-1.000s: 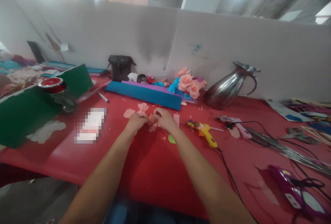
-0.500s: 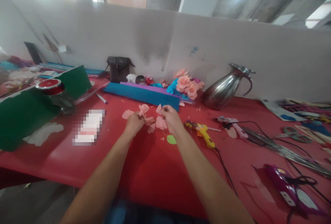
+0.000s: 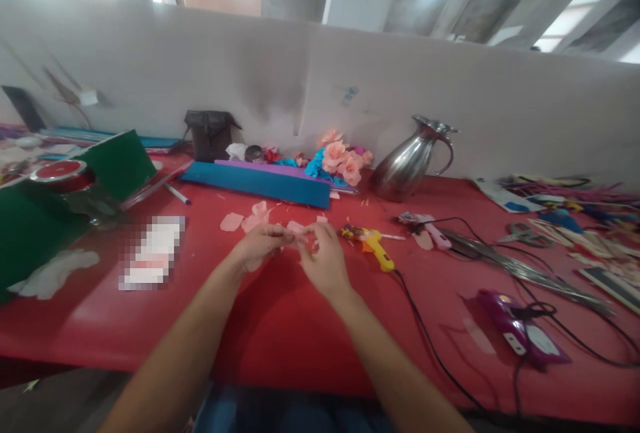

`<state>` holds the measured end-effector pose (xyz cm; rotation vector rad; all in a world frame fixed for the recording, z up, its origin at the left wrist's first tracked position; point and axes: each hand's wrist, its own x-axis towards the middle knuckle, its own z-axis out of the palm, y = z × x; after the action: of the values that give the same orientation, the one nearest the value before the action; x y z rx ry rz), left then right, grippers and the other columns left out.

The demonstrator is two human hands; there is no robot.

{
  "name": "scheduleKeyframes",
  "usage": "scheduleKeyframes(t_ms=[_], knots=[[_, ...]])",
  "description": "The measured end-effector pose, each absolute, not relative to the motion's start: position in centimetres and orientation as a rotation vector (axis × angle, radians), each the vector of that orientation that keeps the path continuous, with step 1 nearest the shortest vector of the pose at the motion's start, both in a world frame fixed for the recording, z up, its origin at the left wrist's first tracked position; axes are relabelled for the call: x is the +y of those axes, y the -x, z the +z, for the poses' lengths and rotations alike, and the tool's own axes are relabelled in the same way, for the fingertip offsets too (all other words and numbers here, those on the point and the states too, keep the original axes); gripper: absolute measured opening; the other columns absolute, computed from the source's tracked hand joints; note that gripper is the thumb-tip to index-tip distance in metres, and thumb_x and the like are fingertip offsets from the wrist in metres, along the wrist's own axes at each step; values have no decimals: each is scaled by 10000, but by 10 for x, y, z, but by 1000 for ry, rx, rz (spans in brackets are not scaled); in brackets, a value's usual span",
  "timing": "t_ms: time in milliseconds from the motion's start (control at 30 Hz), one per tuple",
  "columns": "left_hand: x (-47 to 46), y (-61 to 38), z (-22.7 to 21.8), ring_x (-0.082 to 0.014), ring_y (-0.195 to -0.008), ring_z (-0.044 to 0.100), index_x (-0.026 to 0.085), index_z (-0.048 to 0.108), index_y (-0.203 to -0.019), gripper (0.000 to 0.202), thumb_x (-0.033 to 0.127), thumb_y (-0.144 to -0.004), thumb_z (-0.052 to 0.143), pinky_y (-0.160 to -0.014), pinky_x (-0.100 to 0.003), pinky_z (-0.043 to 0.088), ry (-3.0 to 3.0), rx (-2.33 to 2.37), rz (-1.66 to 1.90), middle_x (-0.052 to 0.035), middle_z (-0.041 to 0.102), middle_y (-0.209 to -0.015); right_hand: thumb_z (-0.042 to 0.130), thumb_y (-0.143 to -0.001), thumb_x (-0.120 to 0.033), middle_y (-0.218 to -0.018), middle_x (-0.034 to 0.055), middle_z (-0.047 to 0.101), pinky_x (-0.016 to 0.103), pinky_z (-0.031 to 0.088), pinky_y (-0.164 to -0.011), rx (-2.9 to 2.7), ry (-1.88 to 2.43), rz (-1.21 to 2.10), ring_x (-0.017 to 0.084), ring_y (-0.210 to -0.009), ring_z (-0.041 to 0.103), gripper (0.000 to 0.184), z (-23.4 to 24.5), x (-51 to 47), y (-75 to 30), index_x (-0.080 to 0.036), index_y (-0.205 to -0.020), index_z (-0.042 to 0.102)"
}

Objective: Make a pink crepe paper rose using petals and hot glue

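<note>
My left hand point(image 3: 261, 244) and my right hand point(image 3: 324, 261) meet over the red table point(image 3: 280, 326), fingers pinched together on a small pink paper petal point(image 3: 296, 227) between them. More loose pink petals point(image 3: 250, 219) lie on the table just beyond my left hand. A yellow glue gun point(image 3: 373, 248) lies to the right of my right hand, its black cord trailing toward the table's front edge.
Blue and purple paper rolls point(image 3: 255, 183), finished pink paper flowers point(image 3: 340, 156), a dark bag point(image 3: 209, 134) and a steel jug point(image 3: 407, 163) line the back wall. Green card point(image 3: 30, 226) stands left. A purple device point(image 3: 520, 336), wires point(image 3: 525, 273) and scissors point(image 3: 527, 236) lie right.
My right hand came down and in toward my left, and both now pinch one petal. The view has shifted so everything sits further left.
</note>
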<state>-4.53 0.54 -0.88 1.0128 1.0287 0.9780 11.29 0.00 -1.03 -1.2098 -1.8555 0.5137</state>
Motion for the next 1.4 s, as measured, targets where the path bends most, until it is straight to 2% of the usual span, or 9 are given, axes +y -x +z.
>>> scheduleKeyframes(t_ms=[100,233,367,533,667,867,1100,1233,1400], knots=[[5,44,-12,-61,-512,410,133,687,-730,227,332,-629,726,-465,-211,248,-1110,1023,924,-15,600,-654,591,-765,-289,-975,69,629,336,486,-709,-1606,1237,951,194,-803,604,250,-16,-5,-121,-216,-993,520],[2,38,-14,-99,-590,526,143,668,-700,179,277,-607,741,-556,-218,375,-1142,1075,876,-21,623,-657,588,-744,-272,-784,24,654,294,480,-651,-1463,1226,1190,172,-712,622,144,-22,-19,-125,-204,-870,571],[-1,37,-14,-160,-716,608,148,698,-681,147,248,-583,745,-720,-279,454,-1180,1138,798,-64,684,-728,535,-775,-288,-739,17,653,295,466,-638,-1560,1289,1059,168,-664,611,132,-20,-23,-151,-210,-868,590],[-5,43,-8,-201,-798,625,179,719,-686,120,237,-583,735,-766,-297,462,-1250,1138,652,-65,702,-765,635,-654,-222,-943,123,653,393,406,-816,-1584,1831,247,280,-954,568,224,-11,8,-230,-181,-873,614],[-7,44,-5,-207,-781,636,176,692,-657,126,216,-549,740,-734,-283,460,-1279,1134,542,-57,702,-743,648,-568,-157,-726,60,640,326,398,-679,-1584,2051,591,254,-783,592,153,-16,34,-265,-188,-715,616],[-3,46,-15,-219,-665,628,163,676,-571,162,258,-485,775,-586,-272,438,-1356,1302,487,-75,700,-677,584,-592,-159,-613,23,594,270,384,-543,-1477,1968,810,195,-639,578,92,-20,39,-256,-182,-679,603],[1,51,-23,-203,-694,623,170,703,-645,170,247,-505,762,-622,-256,438,-1381,1235,450,-77,706,-739,705,-600,-274,-854,59,676,220,462,-502,-1038,1452,1400,138,-645,606,219,-3,-11,-250,-198,-783,609],[2,52,-17,-206,-737,623,171,679,-659,192,284,-518,746,-651,-259,439,-1435,1289,347,-48,689,-729,773,-596,-300,-952,27,685,164,387,-416,-951,1402,1337,88,-582,576,311,5,-36,-248,-214,-845,607],[2,50,-11,-199,-775,614,177,676,-680,178,285,-543,708,-697,-257,431,-1493,1295,278,-30,677,-732,799,-602,-390,-856,31,693,204,449,-533,-1030,1372,1353,132,-653,623,406,5,-66,-242,-208,-903,596]])
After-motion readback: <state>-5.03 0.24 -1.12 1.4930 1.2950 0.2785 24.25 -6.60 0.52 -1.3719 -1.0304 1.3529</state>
